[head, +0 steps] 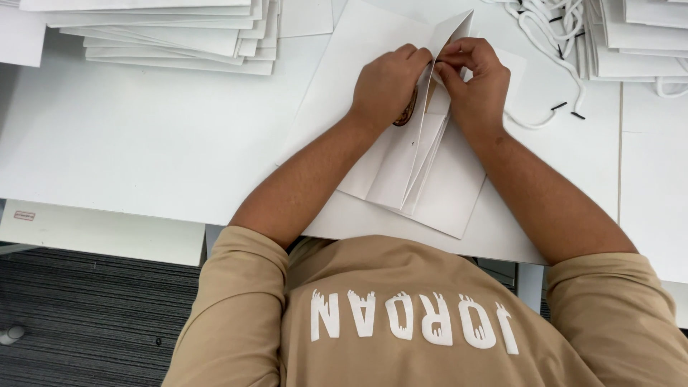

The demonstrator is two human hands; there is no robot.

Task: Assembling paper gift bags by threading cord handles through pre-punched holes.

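A flat white paper bag [437, 186] lies on the white table [143, 143], its side folds partly spread and its top corner raised. My left hand [387, 82] grips the bag's upper edge from the left, over a small brown mark [407, 113] printed on the paper. My right hand [476, 79] pinches the same upper edge from the right, fingertips almost touching the left hand's. Under the bag lies a larger white sheet [337, 64].
A stack of flat white bags [179, 36] sits at the back left, and another stack [638, 39] at the back right. Loose white cords with black tips [548, 43] lie just right of my hands. Grey carpet [86, 315] shows below the table's front edge.
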